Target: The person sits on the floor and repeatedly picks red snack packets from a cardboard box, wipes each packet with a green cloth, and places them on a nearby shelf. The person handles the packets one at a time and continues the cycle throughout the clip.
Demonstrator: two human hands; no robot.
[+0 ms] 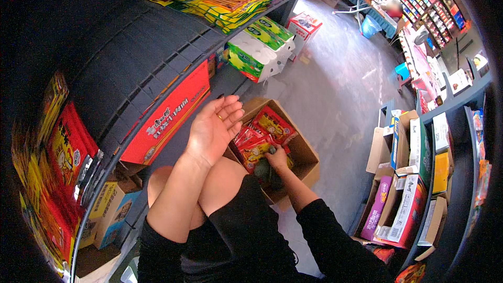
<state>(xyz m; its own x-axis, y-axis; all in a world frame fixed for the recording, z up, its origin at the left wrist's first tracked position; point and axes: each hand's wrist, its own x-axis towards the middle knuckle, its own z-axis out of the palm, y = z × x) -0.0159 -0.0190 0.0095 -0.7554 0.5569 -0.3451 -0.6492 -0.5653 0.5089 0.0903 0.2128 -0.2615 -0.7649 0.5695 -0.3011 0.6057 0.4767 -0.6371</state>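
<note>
My left hand point(215, 127) is raised palm up beside the shelf, its fingers slightly bent and nothing in it. A ring sits on one finger. Below and to its right, an open cardboard box point(308, 161) stands on the floor in front of my knees. Red and yellow plastic snack packets point(274, 125) lie inside it. My right hand point(278, 160) reaches into the box, with its fingers curled at a red snack packet point(253, 155). The fingertips are partly hidden, and dark shadow covers the box's near side.
To the left runs a dark metal shelf point(129, 63) with snack packets point(67, 149) at its near end and more packets point(224, 2) farther along. Tissue packs point(259, 51) sit beneath it. Opened cartons point(404, 208) fill the right-hand shelf. Beyond the grey floor point(334, 82), a person sits near a table.
</note>
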